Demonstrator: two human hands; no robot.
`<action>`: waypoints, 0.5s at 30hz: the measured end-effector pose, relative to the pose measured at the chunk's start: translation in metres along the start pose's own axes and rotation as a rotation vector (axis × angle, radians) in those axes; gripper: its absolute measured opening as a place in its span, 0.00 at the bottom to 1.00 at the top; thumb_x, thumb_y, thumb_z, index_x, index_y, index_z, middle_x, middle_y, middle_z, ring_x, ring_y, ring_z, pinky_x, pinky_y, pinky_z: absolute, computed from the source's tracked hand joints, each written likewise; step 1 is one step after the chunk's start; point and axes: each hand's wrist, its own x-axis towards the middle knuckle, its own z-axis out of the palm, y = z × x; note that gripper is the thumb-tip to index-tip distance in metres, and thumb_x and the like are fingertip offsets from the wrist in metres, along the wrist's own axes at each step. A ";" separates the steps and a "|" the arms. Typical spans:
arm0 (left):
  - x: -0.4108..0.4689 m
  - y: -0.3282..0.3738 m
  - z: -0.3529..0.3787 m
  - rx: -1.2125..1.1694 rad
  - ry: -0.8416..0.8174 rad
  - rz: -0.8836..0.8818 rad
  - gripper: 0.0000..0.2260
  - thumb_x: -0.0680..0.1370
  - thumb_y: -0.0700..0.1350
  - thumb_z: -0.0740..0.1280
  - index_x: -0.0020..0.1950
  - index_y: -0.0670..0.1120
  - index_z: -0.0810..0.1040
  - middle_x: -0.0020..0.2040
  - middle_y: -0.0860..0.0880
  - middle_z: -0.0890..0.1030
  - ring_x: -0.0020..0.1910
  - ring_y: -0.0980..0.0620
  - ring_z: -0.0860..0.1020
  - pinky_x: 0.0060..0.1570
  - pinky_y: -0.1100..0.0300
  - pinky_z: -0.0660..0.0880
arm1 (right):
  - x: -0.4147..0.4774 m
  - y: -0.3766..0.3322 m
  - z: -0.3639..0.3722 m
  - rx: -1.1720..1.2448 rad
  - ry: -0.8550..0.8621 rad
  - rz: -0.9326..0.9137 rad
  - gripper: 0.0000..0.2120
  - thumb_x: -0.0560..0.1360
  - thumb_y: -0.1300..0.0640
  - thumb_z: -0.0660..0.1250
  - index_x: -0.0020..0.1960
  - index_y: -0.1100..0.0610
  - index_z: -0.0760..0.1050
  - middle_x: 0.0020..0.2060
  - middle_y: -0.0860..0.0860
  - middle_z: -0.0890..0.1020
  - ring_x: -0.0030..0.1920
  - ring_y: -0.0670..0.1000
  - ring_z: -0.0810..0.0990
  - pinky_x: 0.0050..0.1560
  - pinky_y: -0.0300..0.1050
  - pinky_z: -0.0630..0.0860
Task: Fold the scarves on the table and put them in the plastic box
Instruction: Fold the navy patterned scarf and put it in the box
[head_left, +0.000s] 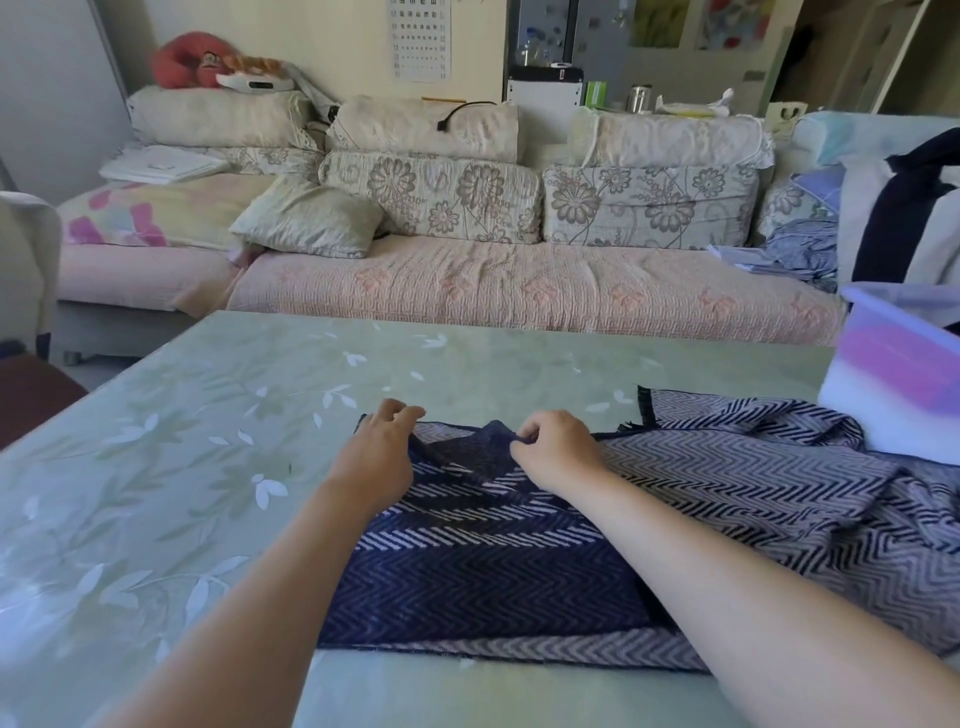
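Head view: sofa stretching across background behind surface. Green leaf-patterned surface carrying 1 navy-and-grey zigzag scarf, lying at centre-right, near part lying flat as dark rectangle, rest trailing rumpled toward right. Plastic box, translucent with purple tint, sitting at surface's right edge, against scarf's rumpled end. Left grip pinching scarf's far left corner, fingers curling. Right grip pinching raised fold on scarf's far edge, near left grip.
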 end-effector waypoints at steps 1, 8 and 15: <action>0.000 0.001 0.002 -0.033 0.052 0.012 0.26 0.75 0.33 0.60 0.73 0.47 0.65 0.68 0.47 0.64 0.63 0.43 0.69 0.54 0.50 0.74 | -0.002 -0.001 -0.004 0.108 0.042 0.009 0.05 0.74 0.55 0.68 0.42 0.55 0.78 0.39 0.50 0.80 0.40 0.52 0.78 0.39 0.45 0.74; -0.006 0.012 0.021 -0.028 0.012 0.008 0.21 0.81 0.51 0.61 0.73 0.47 0.62 0.70 0.46 0.64 0.69 0.44 0.63 0.63 0.49 0.68 | -0.009 0.046 -0.058 0.071 0.325 0.142 0.04 0.78 0.60 0.65 0.48 0.54 0.70 0.42 0.49 0.77 0.40 0.52 0.75 0.36 0.46 0.66; -0.008 0.018 0.036 0.147 -0.332 -0.087 0.33 0.79 0.68 0.46 0.80 0.57 0.43 0.80 0.51 0.40 0.79 0.49 0.39 0.76 0.49 0.39 | -0.016 0.091 -0.053 -0.123 0.116 0.167 0.22 0.79 0.62 0.67 0.69 0.53 0.63 0.40 0.48 0.75 0.37 0.49 0.75 0.30 0.46 0.67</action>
